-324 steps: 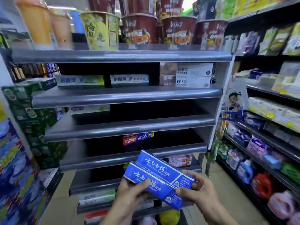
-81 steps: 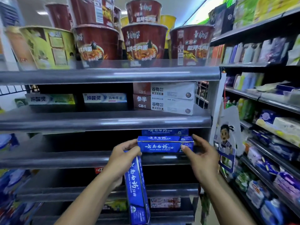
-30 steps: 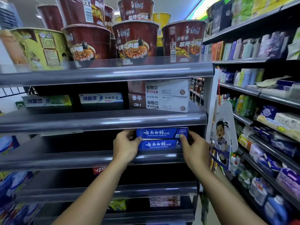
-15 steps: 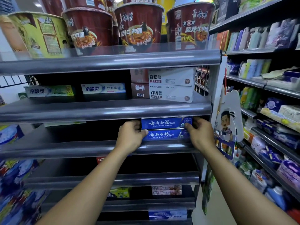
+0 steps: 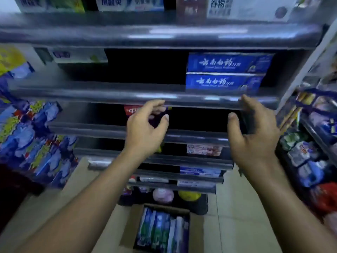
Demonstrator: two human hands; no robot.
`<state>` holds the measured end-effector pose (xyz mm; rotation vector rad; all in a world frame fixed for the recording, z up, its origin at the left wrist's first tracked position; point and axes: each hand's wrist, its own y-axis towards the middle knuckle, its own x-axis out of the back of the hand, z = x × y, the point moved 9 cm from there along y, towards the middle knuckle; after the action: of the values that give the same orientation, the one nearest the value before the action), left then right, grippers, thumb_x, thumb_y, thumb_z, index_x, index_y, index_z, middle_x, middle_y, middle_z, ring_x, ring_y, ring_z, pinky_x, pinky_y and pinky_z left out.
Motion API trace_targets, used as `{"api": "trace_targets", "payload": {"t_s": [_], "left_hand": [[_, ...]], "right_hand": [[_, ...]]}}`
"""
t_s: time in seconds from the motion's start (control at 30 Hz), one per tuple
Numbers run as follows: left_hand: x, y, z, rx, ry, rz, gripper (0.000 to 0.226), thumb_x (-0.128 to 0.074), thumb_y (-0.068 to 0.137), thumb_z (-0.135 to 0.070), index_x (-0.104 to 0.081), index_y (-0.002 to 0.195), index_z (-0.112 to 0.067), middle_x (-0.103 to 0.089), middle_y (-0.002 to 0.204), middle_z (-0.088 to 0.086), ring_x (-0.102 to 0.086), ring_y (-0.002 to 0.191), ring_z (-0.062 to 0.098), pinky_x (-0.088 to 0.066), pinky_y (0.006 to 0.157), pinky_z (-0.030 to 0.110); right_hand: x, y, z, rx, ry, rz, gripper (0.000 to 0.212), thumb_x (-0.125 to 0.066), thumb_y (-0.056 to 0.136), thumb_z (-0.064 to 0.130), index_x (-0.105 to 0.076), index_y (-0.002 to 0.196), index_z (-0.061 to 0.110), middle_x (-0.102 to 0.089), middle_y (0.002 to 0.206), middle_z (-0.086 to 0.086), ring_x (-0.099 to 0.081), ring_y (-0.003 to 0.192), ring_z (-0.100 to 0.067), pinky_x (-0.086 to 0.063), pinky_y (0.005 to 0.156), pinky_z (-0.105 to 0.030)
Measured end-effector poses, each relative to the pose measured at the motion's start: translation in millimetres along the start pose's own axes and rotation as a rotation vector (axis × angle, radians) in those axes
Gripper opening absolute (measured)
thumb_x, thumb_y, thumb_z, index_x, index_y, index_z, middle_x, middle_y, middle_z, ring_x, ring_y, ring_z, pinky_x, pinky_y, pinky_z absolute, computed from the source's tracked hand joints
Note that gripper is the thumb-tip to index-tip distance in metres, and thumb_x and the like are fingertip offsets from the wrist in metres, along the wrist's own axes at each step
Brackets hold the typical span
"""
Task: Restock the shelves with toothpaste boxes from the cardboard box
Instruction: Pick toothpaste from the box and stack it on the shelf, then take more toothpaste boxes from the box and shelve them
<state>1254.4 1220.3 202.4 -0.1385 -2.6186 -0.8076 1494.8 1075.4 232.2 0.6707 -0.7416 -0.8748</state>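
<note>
Two blue toothpaste boxes (image 5: 225, 82) lie stacked one on the other in the upper right of the frame, long faces outward, on the shelf (image 5: 109, 95) whose grey front rail crosses the middle of the picture. Half a second ago both hands were pressed against the ends of this stack. Now they have let go and dropped to just below that rail, in the centre of the frame.

The left hand (image 5: 145, 128) holds nothing, its fingers (image 5: 156, 105) loosely curled with the thumb apart. The right hand (image 5: 253, 132) is likewise released, its fingers (image 5: 246, 103) relaxed and around nothing. Neither hand touches the stack.

The view has also tipped downward. The cardboard box (image 5: 127, 225) now shows on the floor at the bottom centre, with upright packs (image 5: 162, 230) standing side by side inside it.

That placement looks finished: the pair sits square and stays put without support. Dark, unfilled space runs along the same shelf to the left of the stack, as far as a pale box (image 5: 80, 55) at the upper left. With stock left in the cardboard box, the likely next step is to reach down for another handful.
</note>
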Motion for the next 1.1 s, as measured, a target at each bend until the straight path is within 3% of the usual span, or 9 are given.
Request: {"api": "trace_targets", "payload": {"t_s": [0.17,0.27,0.33,0.4,0.53,0.63,0.73,0.9,1.1], "left_hand": [[0,-114,150,0.390,-0.022,0.086,0.024,-0.066,0.086,-0.026,-0.069,0.110,-0.024,-0.074,0.090,-0.007,-0.072,0.089,0.017,-0.058,0.084,0.041],[-7,-206,250,0.647,0.098,0.213,0.023,-0.063,0.083,-0.033,-0.069,0.104,-0.029,-0.071,0.089,-0.009,-0.070,0.088,0.018,-0.058,0.083,0.040],[-13,-276,309,0.817,0.189,0.318,0.022,-0.066,0.085,-0.032,-0.072,0.105,-0.025,-0.069,0.087,-0.012,-0.072,0.091,0.020,-0.058,0.083,0.036],[-21,-346,360,0.993,0.237,0.371,0.018,-0.072,0.086,-0.022,-0.073,0.104,-0.023,-0.069,0.085,-0.011,-0.073,0.091,0.023,-0.057,0.083,0.034],[-54,-462,442,1.276,0.257,0.477,0.022,-0.074,0.083,-0.027,-0.070,0.105,-0.027,-0.072,0.091,-0.008,-0.071,0.096,0.023,-0.054,0.090,0.035],[-90,-515,493,1.318,0.298,0.594,0.040,-0.071,0.086,-0.036,-0.066,0.124,-0.023,-0.072,0.112,-0.001,-0.068,0.106,0.023,-0.050,0.088,0.029],[-130,-544,538,1.276,0.360,0.675,0.051,-0.066,0.089,-0.041,-0.058,0.136,-0.023,-0.068,0.128,0.003,-0.066,0.113,0.027,-0.049,0.086,0.031],[-197,-572,600,1.125,0.479,0.822,0.067,-0.066,0.092,-0.051,-0.045,0.145,-0.015,-0.053,0.143,0.010,-0.060,0.122,0.035,-0.046,0.083,0.039],[-248,-601,639,1.048,0.662,0.918,0.073,-0.066,0.092,-0.056,-0.038,0.143,-0.011,-0.051,0.141,0.011,-0.063,0.116,0.036,-0.043,0.070,0.042]], "right_hand": [[-72,-128,-45,-0.342,0.079,0.338,0.027,-0.067,0.095,0.011,-0.067,0.122,0.010,-0.067,0.098,0.017,-0.061,0.087,0.006,-0.047,0.079,-0.010],[-121,-236,-87,-0.618,0.066,0.591,0.029,-0.069,0.090,0.001,-0.070,0.111,0.022,-0.069,0.084,0.030,-0.065,0.079,0.008,-0.047,0.068,-0.007],[-149,-315,-113,-0.806,0.039,0.733,0.034,-0.067,0.088,-0.003,-0.068,0.103,0.027,-0.073,0.082,0.018,-0.067,0.072,-0.003,-0.051,0.068,-0.021],[-175,-398,-138,-1.001,0.029,0.858,0.027,-0.064,0.087,-0.007,-0.071,0.100,0.015,-0.074,0.079,-0.004,-0.067,0.073,-0.026,-0.053,0.071,-0.035],[-214,-550,-181,-1.395,-0.018,0.986,0.016,-0.069,0.085,-0.008,-0.073,0.091,0.005,-0.070,0.081,-0.016,-0.062,0.059,-0.023,-0.047,0.057,-0.029],[-238,-646,-209,-1.536,-0.055,1.102,0.025,-0.065,0.090,-0.004,-0.064,0.079,0.019,-0.065,0.083,-0.017,-0.060,0.066,-0.024,-0.050,0.062,-0.037],[-243,-714,-242,-1.690,-0.115,1.066,0.026,-0.062,0.087,-0.007,-0.062,0.071,0.014,-0.056,0.076,-0.018,-0.050,0.056,-0.019,-0.038,0.051,-0.028],[-248,-789,-280,-1.794,-0.177,1.058,0.021,-0.068,0.087,-0.002,-0.067,0.106,0.006,-0.063,0.081,-0.015,-0.053,0.055,-0.021,-0.039,0.051,-0.027],[-256,-815,-306,-1.806,-0.195,1.052,0.019,-0.064,0.088,-0.003,-0.071,0.105,0.005,-0.067,0.088,-0.014,-0.059,0.065,-0.022,-0.046,0.049,-0.022]]}}
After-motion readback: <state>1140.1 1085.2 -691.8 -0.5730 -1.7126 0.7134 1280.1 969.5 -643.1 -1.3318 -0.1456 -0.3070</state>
